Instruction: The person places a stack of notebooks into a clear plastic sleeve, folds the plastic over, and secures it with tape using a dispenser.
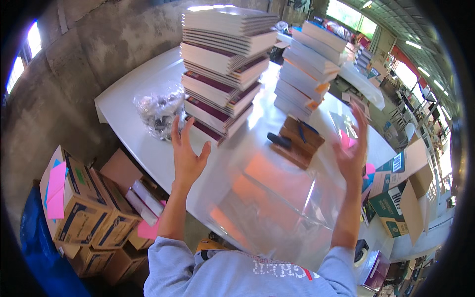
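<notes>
Both hands, left (187, 151) and right (352, 148), raised with fingers spread, gripping nothing, clear film (277, 198) loose on tabletop (128, 116), book stacks (222, 69) unwrapped

Light: bright daylight from windows upper right and far left
Glare: white glossy table (148, 94) and clear plastic sheet (277, 198) shine
Distortion: fisheye bending, black rim
Blur: slight at the edges

left hand (187, 151): raised, palm inward, fingers spread and pointing up, empty | right hand (352, 148): raised level with the left, fingers loosely curled and apart, nothing gripped | forearms: bare, rising from the lower edge, well apart, roughly parallel | sleeves: grey, pushed to the elbows
</notes>
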`<control>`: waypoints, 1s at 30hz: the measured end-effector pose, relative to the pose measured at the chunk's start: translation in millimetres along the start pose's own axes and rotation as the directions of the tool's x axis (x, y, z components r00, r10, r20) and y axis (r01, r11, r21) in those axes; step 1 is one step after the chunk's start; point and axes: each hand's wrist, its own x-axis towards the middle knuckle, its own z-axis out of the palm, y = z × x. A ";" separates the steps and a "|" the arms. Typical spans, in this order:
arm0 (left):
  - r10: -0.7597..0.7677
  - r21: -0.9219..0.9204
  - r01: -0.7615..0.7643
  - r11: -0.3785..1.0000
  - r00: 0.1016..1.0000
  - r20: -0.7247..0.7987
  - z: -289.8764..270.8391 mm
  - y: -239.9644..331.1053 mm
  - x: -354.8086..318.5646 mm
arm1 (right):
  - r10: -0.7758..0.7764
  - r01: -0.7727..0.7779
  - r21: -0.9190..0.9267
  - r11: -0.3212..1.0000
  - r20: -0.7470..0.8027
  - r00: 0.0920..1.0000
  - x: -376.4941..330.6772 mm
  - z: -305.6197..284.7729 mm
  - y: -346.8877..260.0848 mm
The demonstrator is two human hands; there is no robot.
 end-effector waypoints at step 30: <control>0.215 -0.302 -0.327 0.896 0.912 -0.349 14.5 -59.4 203.0 | -0.808 0.656 -0.567 0.499 -0.030 0.589 156.2 72.3 -72.7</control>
